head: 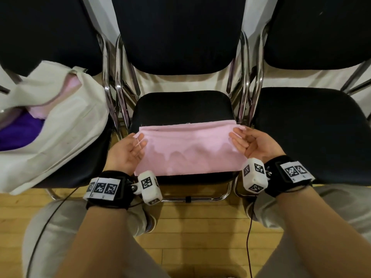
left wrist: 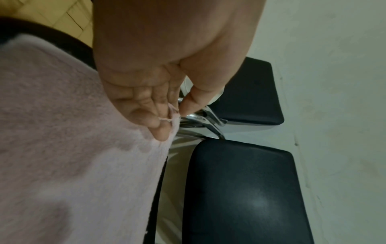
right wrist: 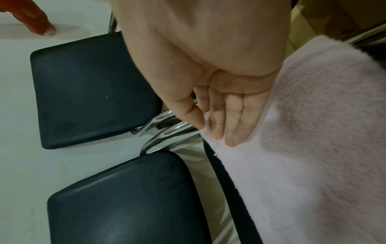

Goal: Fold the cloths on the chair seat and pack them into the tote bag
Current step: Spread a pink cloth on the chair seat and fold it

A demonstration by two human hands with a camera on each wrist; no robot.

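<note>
A pink cloth [head: 188,149] lies folded across the front half of the middle chair seat [head: 180,105]. My left hand [head: 139,141], palm up, pinches the cloth's far left corner between thumb and fingers; the left wrist view shows the pinch on the cloth [left wrist: 62,132] by that hand [left wrist: 175,113]. At the far right corner my right hand [head: 237,135] holds the edge the same way, and the right wrist view shows its thumb [right wrist: 194,113] on the cloth [right wrist: 313,148]. The beige tote bag [head: 66,127] lies open on the left chair.
Inside the tote are a purple cloth [head: 18,131] and another pink one [head: 72,83]. A bare black chair seat [head: 311,133] is on the right. Chrome chair frames [head: 118,97] stand between the seats. Wooden floor and my knees are below.
</note>
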